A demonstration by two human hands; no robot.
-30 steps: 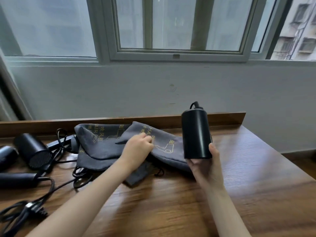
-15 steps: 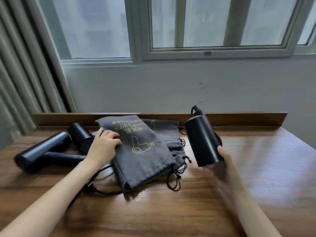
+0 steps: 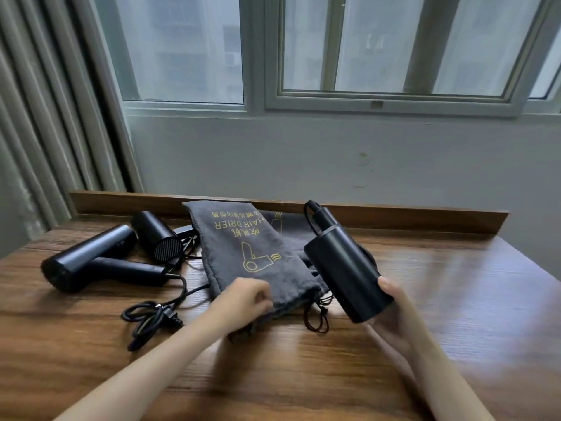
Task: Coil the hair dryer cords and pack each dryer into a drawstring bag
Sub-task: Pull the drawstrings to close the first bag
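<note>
My right hand (image 3: 394, 311) grips a black hair dryer (image 3: 346, 271) by its lower end and holds it tilted above the table, its cord looping at the top. A grey drawstring bag (image 3: 249, 253) printed with yellow "HAIR DRIER" lettering lies flat at the table's middle. My left hand (image 3: 243, 302) pinches that bag's near open end, beside its black drawstrings (image 3: 317, 317). A second grey bag (image 3: 288, 226) lies partly under the first. Two more black dryers (image 3: 88, 259) (image 3: 158, 235) lie at the left.
A loose black cord with plug (image 3: 151, 314) trails from the left dryers toward me. The wooden table (image 3: 455, 299) has a raised back ledge (image 3: 425, 215) against the wall. A curtain (image 3: 45, 117) hangs at the left under the window.
My left hand slid from the bag's far left edge down to its near open end. The dryer in my right hand stayed tilted above the table. The view moved closer.
</note>
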